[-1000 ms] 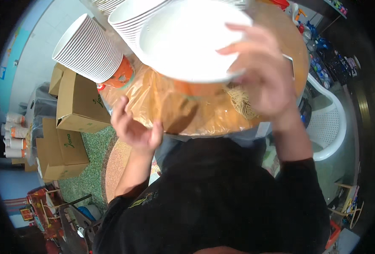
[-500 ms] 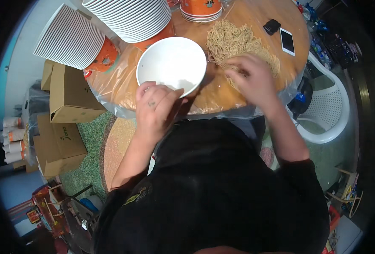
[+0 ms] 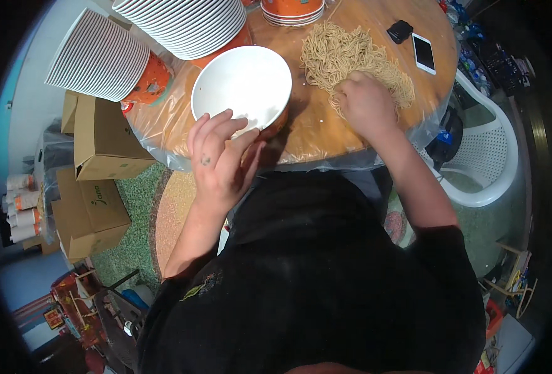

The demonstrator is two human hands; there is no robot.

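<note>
A large paper bowl [image 3: 242, 84], white inside with an orange outer wall, stands upright on the table in front of me. A few small pale bits lie on its inside. My left hand [image 3: 220, 156] is at its near rim, fingers spread apart, the fingertips at or just over the edge. To the right lies a heap of tan noodles [image 3: 341, 53], loose and tangled on the tabletop. My right hand [image 3: 368, 106] reaches into the near side of that heap, fingers curled down into the strands; its fingertips are hidden.
Two tall stacks of paper bowls [image 3: 98, 56] [image 3: 185, 25] and a shorter stack [image 3: 293, 11] stand along the far side of the plastic-covered table [image 3: 313, 140]. A phone [image 3: 423, 53] and a black object [image 3: 399, 31] lie right. Cardboard boxes [image 3: 104, 140] and a white chair [image 3: 491, 140] flank the table.
My right hand has come down onto the noodles and closed in them. The left hand's fingers have loosened and spread at the rim; the bowl sits slightly farther left and away from me.
</note>
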